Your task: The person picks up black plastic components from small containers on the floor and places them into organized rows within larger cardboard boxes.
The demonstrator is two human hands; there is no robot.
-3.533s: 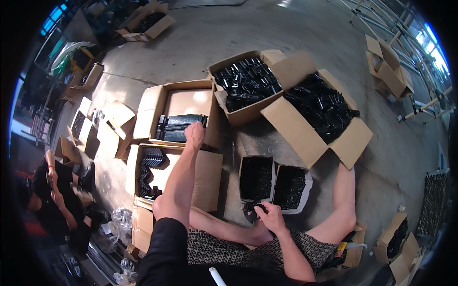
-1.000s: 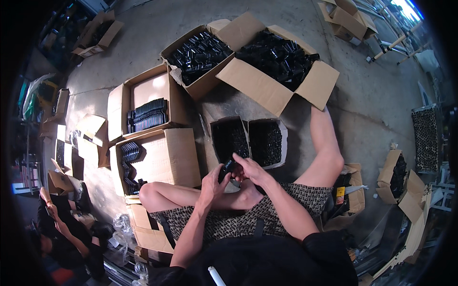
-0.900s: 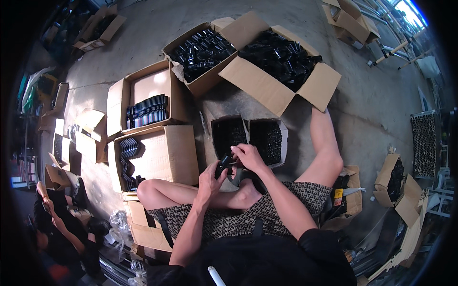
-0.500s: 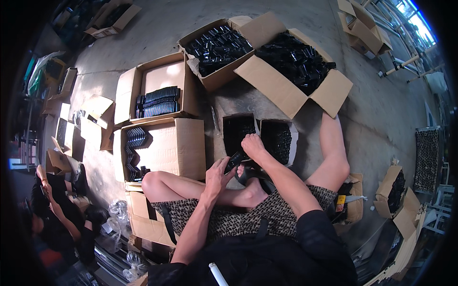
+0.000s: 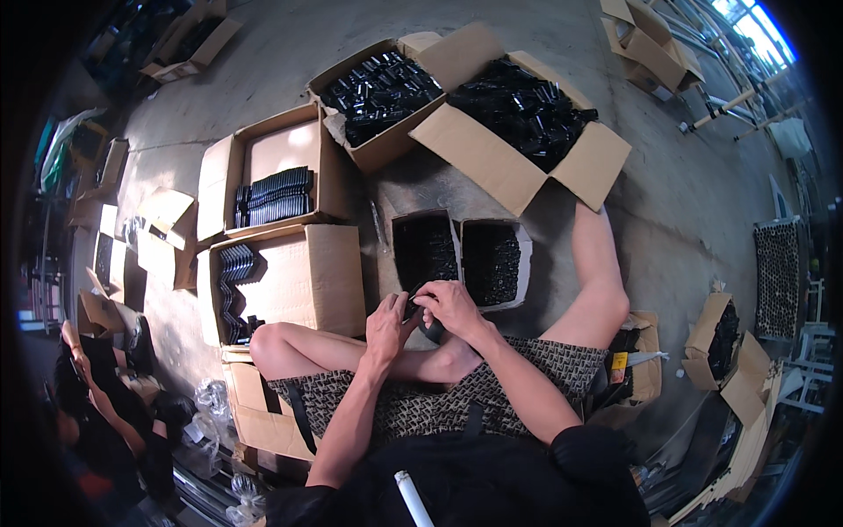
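My left hand (image 5: pixel 386 325) is closed around a small black part (image 5: pixel 411 306), mostly hidden by the fingers. Meeting it from the right, my right hand (image 5: pixel 451 306) has its fingertips pinched at that part; whether they hold a separate small piece cannot be made out. Just beyond the hands are two small open boxes, the left one (image 5: pixel 397 244) and the right one (image 5: pixel 524 263), both with many small dark pieces inside. To the left, a carton (image 5: pixel 338 268) holds black angled parts (image 5: pixel 237 263) stacked along its side.
Behind it, another carton (image 5: pixel 215 189) contains a neat row of black parts (image 5: pixel 275 196). Farther off, two large cartons (image 5: pixel 395 140) (image 5: pixel 479 154) are heaped with loose black parts. At the far left sits another person (image 5: pixel 105 395). A box (image 5: pixel 645 373) stands beside my right knee.
My right hand has come back from the left small box to the part in my left hand. Both hands are now together, and the view has shifted slightly.
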